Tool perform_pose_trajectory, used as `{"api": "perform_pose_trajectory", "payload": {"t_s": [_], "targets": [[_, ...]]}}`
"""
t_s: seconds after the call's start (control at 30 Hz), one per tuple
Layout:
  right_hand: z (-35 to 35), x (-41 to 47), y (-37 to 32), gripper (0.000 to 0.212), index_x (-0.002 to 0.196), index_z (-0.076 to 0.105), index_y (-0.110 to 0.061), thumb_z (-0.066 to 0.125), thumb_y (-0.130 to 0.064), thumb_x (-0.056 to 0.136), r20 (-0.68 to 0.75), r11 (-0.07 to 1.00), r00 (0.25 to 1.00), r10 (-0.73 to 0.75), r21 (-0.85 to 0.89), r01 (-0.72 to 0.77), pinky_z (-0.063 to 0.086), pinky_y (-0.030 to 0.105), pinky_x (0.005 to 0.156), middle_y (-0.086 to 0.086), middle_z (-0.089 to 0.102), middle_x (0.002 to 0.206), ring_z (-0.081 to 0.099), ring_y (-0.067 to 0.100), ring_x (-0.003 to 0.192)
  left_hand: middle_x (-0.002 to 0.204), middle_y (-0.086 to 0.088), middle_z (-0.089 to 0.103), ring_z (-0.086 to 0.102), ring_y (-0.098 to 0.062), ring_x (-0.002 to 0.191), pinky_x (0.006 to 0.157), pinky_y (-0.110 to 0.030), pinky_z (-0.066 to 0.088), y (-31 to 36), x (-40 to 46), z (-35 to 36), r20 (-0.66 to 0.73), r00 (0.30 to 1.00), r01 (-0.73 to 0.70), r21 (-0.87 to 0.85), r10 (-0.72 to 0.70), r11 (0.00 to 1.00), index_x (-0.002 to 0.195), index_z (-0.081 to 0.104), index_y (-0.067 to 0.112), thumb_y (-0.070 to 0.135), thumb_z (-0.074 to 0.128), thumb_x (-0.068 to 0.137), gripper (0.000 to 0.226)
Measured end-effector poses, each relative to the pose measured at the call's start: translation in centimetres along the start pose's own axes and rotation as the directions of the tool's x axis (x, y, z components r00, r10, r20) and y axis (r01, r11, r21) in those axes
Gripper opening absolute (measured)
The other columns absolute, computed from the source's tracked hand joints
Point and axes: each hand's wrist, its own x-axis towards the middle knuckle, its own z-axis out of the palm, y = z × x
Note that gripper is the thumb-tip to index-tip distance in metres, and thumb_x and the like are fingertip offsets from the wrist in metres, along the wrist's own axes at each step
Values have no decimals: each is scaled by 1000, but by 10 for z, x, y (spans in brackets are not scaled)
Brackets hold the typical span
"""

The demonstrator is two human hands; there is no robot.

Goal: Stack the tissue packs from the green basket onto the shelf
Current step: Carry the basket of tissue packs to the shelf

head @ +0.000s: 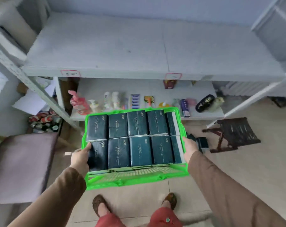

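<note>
Evidently nothing was stacked yet: tissue packs (135, 140) filled the green basket (139, 179), held by left hand (80, 158) and right hand (190, 148) gripping its sides before the bare shelf (122, 46).

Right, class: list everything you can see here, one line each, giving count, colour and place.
green basket: one, bright green, held in front of the shelves
tissue packs: ten showing on top, dark teal, two rows in the basket
upper shelf: one, white, bare
lower shelf: one, white, bottles and small goods on it
stool: one, dark, right floor
bench: one, mauve, left
left hand: grips basket's left rim
right hand: grips basket's right rim
</note>
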Motion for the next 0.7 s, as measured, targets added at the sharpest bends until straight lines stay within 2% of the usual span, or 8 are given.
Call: {"api": "perform_pose_trajectory", "payload": {"t_s": [0.13, 0.2, 0.27, 0.33, 0.37, 0.47, 0.6, 0.7], "targets": [[-125, 59, 9, 45, 132, 52, 10, 56, -22, 100, -104, 995, 994, 33, 96, -23, 45, 42, 103, 22, 56, 138, 54, 34, 127, 54, -4, 55, 51, -18, 43, 28, -15, 35, -34, -57, 119, 24, 999, -40, 103, 38, 994, 67, 52, 15, 25, 76, 85, 31], [-181, 85, 9, 44, 129, 53, 13, 56, -20, 100, -138, 988, 988, 64, 150, -43, 44, 42, 103, 24, 56, 137, 54, 35, 127, 47, -1, 60, 56, -12, 34, 28, -17, 39, -52, -84, 173, 82, 997, -21, 127, 11, 992, 69, 55, 12, 21, 76, 85, 28], [-232, 111, 7, 43, 131, 53, 11, 54, -21, 101, -148, 984, 985, 85, 167, -60, 43, 42, 105, 23, 56, 138, 53, 35, 128, 69, -9, 70, 65, -18, 49, 51, -34, 59, -70, -108, 224, 158, 986, 30, 135, -52, 990, 75, 59, 10, 20, 75, 86, 21], [-279, 139, 3, 44, 133, 52, 10, 53, -23, 102, -167, 982, 980, 105, 174, -75, 40, 39, 107, 19, 56, 138, 52, 33, 129, 96, -17, 67, 65, -26, 73, 83, -49, 57, -87, -122, 270, 212, 972, 60, 171, -96, 983, 82, 62, 8, 20, 73, 87, 17], [-300, 154, 1, 45, 133, 51, 9, 53, -23, 103, -182, 981, 977, 108, 181, -74, 39, 38, 108, 18, 55, 139, 51, 32, 130, 97, -17, 65, 63, -27, 74, 84, -49, 55, -94, -127, 293, 229, 967, 73, 185, -115, 980, 82, 62, 9, 20, 73, 88, 16], [-354, 198, -8, 42, 138, 51, 5, 48, -21, 104, -182, 981, 976, 119, 176, -87, 38, 38, 109, 19, 53, 143, 50, 32, 132, 82, -11, 65, 61, -23, 63, 60, -35, 54, -114, -141, 368, 260, 954, 92, 216, -148, 972, 82, 62, 10, 22, 71, 89, 17], [-414, 259, -27, 44, 139, 51, 2, 47, -24, 104, -214, 980, 966, 143, 168, -108, 43, 47, 109, 22, 53, 143, 52, 36, 131, 81, -10, 65, 61, -24, 66, 59, -35, 52, -134, -154, 463, 300, 939, 100, 233, -169, 967, 90, 62, 9, 21, 69, 91, 14], [-459, 312, -34, 52, 149, 36, 3, 51, -9, 101, -249, 981, 953, 170, 134, -140, 30, 38, 117, 19, 42, 152, 42, 32, 141, 80, -11, 65, 61, -24, 63, 52, -31, 52, -145, -162, 530, 307, 938, 82, 263, -164, 961, 88, 61, 9, 19, 69, 91, 13]]}}
